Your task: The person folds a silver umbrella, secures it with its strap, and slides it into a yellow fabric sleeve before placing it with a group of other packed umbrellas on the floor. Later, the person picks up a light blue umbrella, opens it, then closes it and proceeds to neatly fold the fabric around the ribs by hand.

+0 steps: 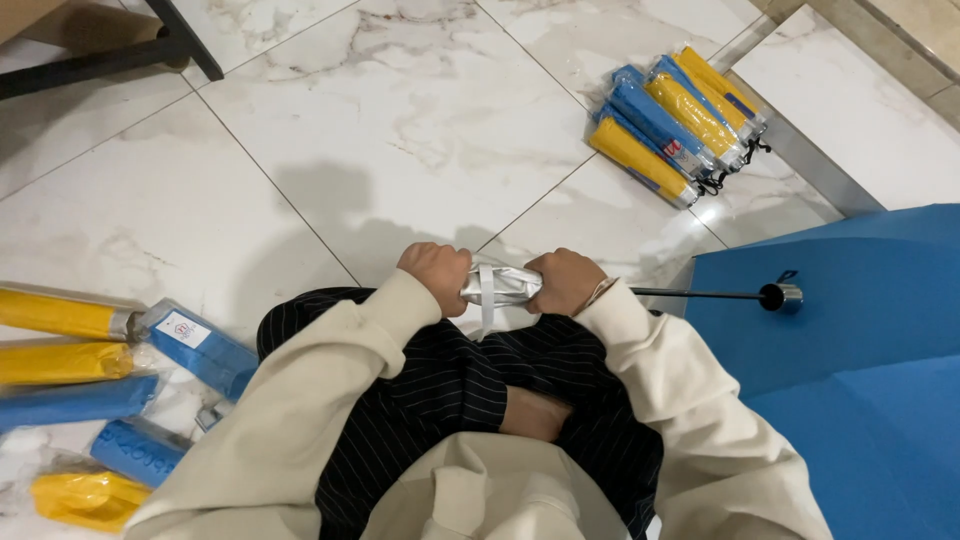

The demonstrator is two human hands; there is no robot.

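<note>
A white marble-patterned tile floor (400, 130) with thin dark joints fills most of the view, and the person sits on it in a cream sweatshirt and black pinstriped trousers. To the right, a large open blue fabric umbrella canopy (860, 370) lies on the floor, its slim dark metal shaft (700, 294) ending in a silver cap near the canopy's edge. Far up on the right, next to a metal floor strip, lies a bundle of folded blue and yellow umbrellas in clear plastic sleeves (675, 125). On the left edge, another scatter of packed yellow and blue folded umbrellas (90, 370) lies just beside the person's left knee. At top left, a black metal furniture leg (110, 60) crosses the tiles. In front of the knees, both hands meet: the left hand (435, 275) is clenched around one end of a small rolled silver fabric umbrella cover (500, 285), and the right hand (565, 282) is clenched around the other end. The silver roll sits between the two fists, held above the lap, with a narrow pale strap hanging down from its middle.
</note>
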